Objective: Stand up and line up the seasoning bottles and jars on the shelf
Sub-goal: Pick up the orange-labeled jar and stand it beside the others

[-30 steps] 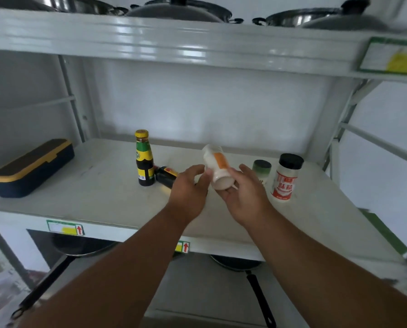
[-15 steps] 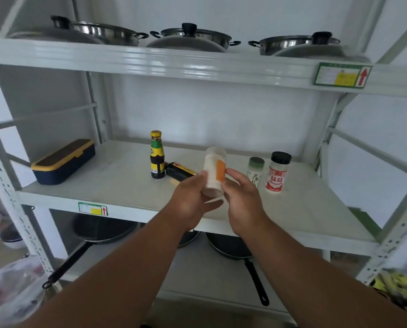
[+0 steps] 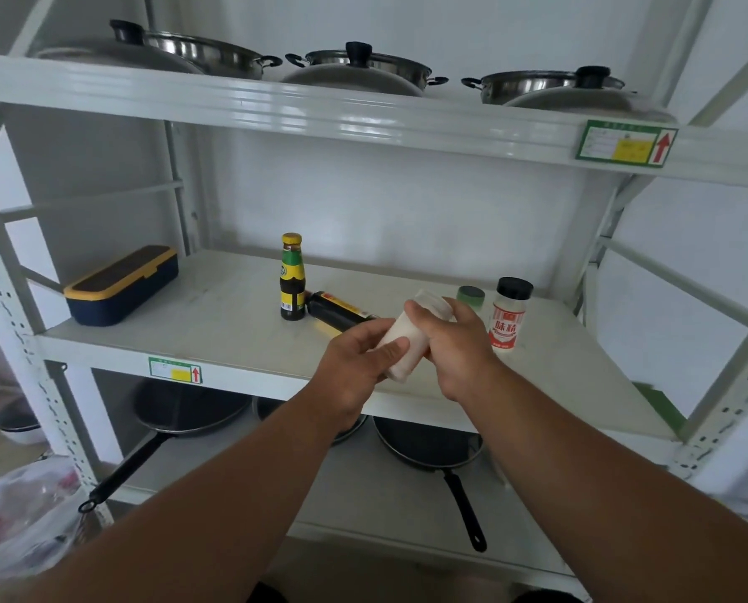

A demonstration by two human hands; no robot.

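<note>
White jar point(image 3: 400, 341) held tilted above the shelf point(image 3: 233, 324) front

It is gripped by left hand point(image 3: 359, 367) and right hand point(image 3: 454, 341); it should be turned upright and set beside the black-capped jar point(image 3: 509, 313).

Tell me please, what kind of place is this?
Probably a kitchen storeroom or a shop's kitchenware corner: a white metal rack with lidded steel pots on top, frying pans below, and seasoning bottles between.

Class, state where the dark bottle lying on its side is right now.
In the head view, the dark bottle lying on its side is mid-shelf, its base beside the upright yellow-capped sauce bottle, its neck hidden behind the left hand.
</note>
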